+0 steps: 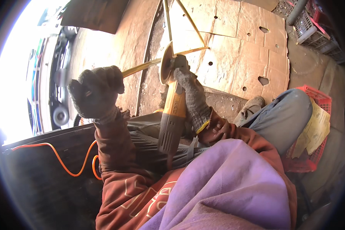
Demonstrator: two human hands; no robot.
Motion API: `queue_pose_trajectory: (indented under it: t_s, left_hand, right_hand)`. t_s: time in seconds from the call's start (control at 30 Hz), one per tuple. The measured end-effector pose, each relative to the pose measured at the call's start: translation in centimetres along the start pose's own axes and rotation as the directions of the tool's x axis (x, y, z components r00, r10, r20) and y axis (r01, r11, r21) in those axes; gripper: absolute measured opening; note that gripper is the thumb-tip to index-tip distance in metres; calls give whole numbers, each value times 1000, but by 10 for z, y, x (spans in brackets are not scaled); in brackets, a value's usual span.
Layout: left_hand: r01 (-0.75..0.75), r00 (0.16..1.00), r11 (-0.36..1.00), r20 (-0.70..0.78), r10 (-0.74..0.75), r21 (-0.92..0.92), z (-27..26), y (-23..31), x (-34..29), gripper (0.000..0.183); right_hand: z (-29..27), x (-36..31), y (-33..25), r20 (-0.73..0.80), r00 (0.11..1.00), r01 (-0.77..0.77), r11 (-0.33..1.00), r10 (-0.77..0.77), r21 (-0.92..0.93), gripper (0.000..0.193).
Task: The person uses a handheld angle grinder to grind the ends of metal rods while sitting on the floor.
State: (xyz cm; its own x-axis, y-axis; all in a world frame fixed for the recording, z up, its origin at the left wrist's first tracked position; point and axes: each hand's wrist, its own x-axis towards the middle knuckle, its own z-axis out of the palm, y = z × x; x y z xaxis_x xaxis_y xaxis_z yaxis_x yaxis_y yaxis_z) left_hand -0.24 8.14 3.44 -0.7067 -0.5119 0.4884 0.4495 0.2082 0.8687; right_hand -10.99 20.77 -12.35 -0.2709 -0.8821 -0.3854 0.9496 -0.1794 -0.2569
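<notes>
My left hand [97, 92], in a grey knit glove, is closed around the near end of a gold-coloured metal bar [140, 69]. This bar joins thinner gold bars [193, 25] that run away at an angle, like part of a frame. A yellow and dark grey angle grinder [174, 109] is in my right hand [193, 96], also gloved, whose fingers wrap round its upper body near the head. The grinder's round disc [166, 65] stands on edge across the bar; whether it touches the metal I cannot tell.
A flattened cardboard sheet [253, 50] with holes lies ahead, beyond my shoe [249, 109]. At my right sits a red plastic crate [314, 163] with a yellowish sheet [314, 130]. Grey crates [314, 36] stand far right. An orange cord [61, 165] curls at left.
</notes>
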Motion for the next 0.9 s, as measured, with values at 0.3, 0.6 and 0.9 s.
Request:
queue_pose_trajectory:
  t_s: [0.3,0.6,0.9]
  left_hand:
    - [16,999,1000,31,-16,-3,-5,-2,5,55]
    - [11,999,1000,45,-11,-13,-4,-2,9,57]
    - [13,999,1000,29,-13,20,-15,1,3,58]
  right_hand:
    - [-13,-13,12,-67,986,-151,988,150,-9,26]
    - [-21,7,16,-28,999,17,998,-19,-66,23]
    - [-5,-10,15,57,998,21,972,-8,-234,35]
